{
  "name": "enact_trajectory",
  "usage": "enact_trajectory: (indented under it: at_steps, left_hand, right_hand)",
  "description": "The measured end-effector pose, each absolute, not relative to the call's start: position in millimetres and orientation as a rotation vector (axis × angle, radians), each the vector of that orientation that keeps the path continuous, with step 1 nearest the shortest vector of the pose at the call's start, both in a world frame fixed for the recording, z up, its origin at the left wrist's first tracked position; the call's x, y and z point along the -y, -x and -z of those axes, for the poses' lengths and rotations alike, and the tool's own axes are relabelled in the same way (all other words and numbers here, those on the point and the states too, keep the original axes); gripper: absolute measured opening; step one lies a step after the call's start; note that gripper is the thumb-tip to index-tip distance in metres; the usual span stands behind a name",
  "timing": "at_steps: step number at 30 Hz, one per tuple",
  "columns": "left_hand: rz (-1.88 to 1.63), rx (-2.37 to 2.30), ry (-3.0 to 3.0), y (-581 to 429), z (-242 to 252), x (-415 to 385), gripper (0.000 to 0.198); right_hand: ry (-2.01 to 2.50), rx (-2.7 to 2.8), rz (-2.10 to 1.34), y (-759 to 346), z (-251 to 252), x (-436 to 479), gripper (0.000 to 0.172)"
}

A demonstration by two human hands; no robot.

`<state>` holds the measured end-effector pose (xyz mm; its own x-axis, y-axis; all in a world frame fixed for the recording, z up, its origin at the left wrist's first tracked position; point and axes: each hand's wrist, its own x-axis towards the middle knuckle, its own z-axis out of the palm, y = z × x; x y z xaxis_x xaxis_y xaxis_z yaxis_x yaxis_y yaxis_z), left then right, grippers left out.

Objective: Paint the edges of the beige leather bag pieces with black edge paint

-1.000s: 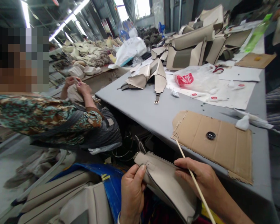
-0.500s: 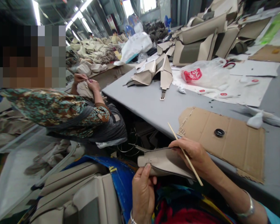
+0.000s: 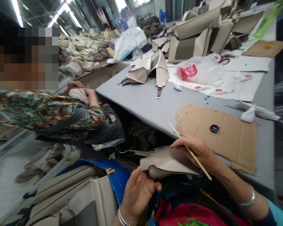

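Observation:
A beige leather bag piece with dark edging is held above my lap, a folded flap or strap at its left end. My right hand grips its upper right edge. A thin wooden stick is held in that same hand, slanting across the fingers. Palm up, my left hand is at the piece's left end, its thumb at the edge and its fingers apart and loosely bent below. Part of those fingers is hidden by the piece.
On the grey table lie a cardboard sheet with a small black dish, a plastic bag, small white bottles and bag parts. A co-worker sits left. Beige bags fill a blue-lined container beside me.
My left thumb has come off the face of the bag piece to its left edge, and the left fingers have loosened. My right hand keeps its hold. The view has shifted slightly right.

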<state>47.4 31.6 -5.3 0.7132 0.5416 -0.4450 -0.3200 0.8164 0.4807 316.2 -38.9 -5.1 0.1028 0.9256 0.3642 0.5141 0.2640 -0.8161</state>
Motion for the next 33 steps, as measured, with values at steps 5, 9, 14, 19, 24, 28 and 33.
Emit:
enact_trajectory:
  at_steps: [5,9,14,19,24,28,33]
  left_hand:
    - [-0.443,-0.626,-0.187,-56.9,7.0,-24.8,0.041]
    - [-0.424,-0.700,-0.107,-64.2,9.7,-24.4,0.040]
    - [-0.533,-0.756,-0.420,-53.6,11.2,-39.7,0.028]
    - [-0.589,-0.881,-0.716,-22.9,10.2,-59.1,0.029]
    - [-0.818,-0.776,-0.632,9.2,-4.6,-81.0,0.051]
    - [-0.560,-0.693,-0.796,10.0,-17.0,-82.0,0.048]
    - [-0.235,-0.846,-1.020,-10.4,-17.6,-66.8,0.034]
  right_hand:
    - [1.353,1.563,-0.553,-321.8,5.6,42.0,0.022]
    - [1.335,1.551,-0.603,-326.1,6.3,45.5,0.023]
    - [1.319,1.557,-0.587,-329.3,9.8,48.6,0.024]
    - [1.291,1.516,-0.604,-328.5,15.0,56.4,0.022]
    - [1.284,1.490,-0.625,-327.8,18.0,60.3,0.023]
    - [1.233,1.530,-0.596,-327.1,19.4,60.7,0.022]
    - [1.225,1.544,-0.629,-325.2,16.1,66.1,0.023]
